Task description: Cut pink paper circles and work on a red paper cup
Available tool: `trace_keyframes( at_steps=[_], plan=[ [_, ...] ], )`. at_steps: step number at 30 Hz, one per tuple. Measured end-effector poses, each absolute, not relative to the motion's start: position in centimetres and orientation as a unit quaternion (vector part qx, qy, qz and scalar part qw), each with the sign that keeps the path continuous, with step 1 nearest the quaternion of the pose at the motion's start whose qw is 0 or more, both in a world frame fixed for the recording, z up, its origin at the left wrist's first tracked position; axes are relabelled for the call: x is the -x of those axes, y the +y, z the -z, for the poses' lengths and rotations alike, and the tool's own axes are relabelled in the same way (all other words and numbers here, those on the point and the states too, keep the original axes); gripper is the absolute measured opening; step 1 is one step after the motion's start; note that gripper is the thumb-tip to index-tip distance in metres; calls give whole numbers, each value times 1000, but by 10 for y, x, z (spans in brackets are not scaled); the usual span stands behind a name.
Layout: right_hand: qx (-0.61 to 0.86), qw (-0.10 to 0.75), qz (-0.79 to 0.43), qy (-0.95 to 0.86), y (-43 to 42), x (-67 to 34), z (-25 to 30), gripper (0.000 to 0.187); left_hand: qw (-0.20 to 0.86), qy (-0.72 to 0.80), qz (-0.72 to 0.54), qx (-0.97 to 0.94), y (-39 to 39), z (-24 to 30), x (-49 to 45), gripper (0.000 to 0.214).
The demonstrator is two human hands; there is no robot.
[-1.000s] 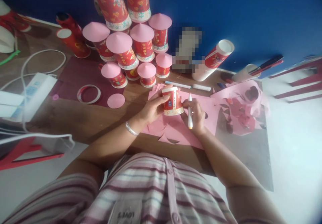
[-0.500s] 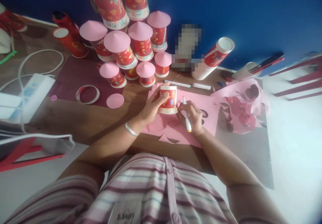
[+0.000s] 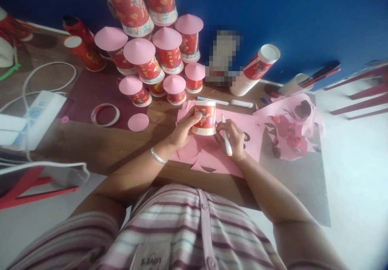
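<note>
My left hand (image 3: 183, 128) is wrapped round a red paper cup (image 3: 206, 118) with a white rim and a white band patterned in orange along its lower edge. A white marker pen (image 3: 227, 140) with an orange end is gripped in my right hand (image 3: 235, 138), close against the cup's right side. The pen's writing tip is hidden by the fingers or the cup. Beneath both hands lie pink paper sheets (image 3: 218, 161) with cut edges. A teal-and-white marker (image 3: 214, 100) and its white cap (image 3: 241, 104) rest just beyond the cup.
Several red cups with pink cone roofs (image 3: 140, 51) stand stacked at the back left. A paper ring (image 3: 106, 114) and a pink disc (image 3: 138, 122) lie left. Pink scraps (image 3: 292, 132), a pen holder (image 3: 295, 85) and a red-and-white tube (image 3: 262, 62) are on the right.
The cup has turned a little in my left hand, bringing more of its printed figure into sight. The pen has shifted slightly along with my right hand.
</note>
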State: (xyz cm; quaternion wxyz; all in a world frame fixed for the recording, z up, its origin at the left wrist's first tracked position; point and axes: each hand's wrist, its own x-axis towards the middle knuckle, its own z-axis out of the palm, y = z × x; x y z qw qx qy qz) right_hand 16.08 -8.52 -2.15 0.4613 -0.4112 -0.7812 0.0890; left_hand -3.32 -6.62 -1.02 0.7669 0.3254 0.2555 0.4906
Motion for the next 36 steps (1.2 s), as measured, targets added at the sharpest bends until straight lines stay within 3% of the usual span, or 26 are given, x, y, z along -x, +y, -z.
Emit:
trace_keyframes(
  at_steps=[36],
  plan=[
    [416,469,-99,-773,-82,-162,20,15,760,257,-507,-315,-65,7,33,43]
  ],
)
